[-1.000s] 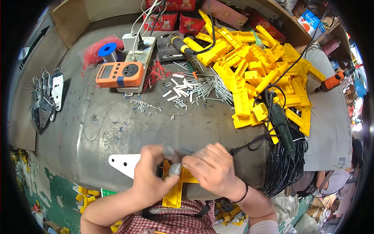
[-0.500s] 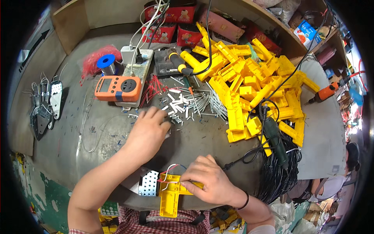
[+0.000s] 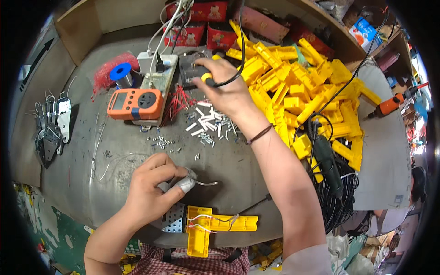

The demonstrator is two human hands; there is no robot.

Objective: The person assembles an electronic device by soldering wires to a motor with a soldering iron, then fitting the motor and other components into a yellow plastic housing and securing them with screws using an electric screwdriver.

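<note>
My left hand (image 3: 153, 190), with wrapped fingertips, pinches a thin silvery solder wire (image 3: 207, 184) whose end sticks out to the right. Further back, my right hand (image 3: 224, 87) is closed around a soldering iron (image 3: 208, 79) with a yellow and black handle; its tip is hidden. Close to my body lies an open yellow T-shaped plastic housing (image 3: 198, 243). White, red and dark wires (image 3: 199, 218) cross its middle. A perforated metal piece (image 3: 174, 221) adjoins its left side, partly below my left hand.
An orange multimeter (image 3: 135, 104) leans by a power strip (image 3: 161, 75) and a solder spool (image 3: 122, 75). Yellow housings (image 3: 293, 91) are heaped at right, near a green tool (image 3: 327, 165) and black cables (image 3: 330, 211). White sleeves (image 3: 206, 120) and small nuts (image 3: 161, 143) lie mid-table.
My right hand has left the housing's wires and reached back to take hold of the soldering iron. My left hand has come nearer, bringing the solder wire close above the housing.
</note>
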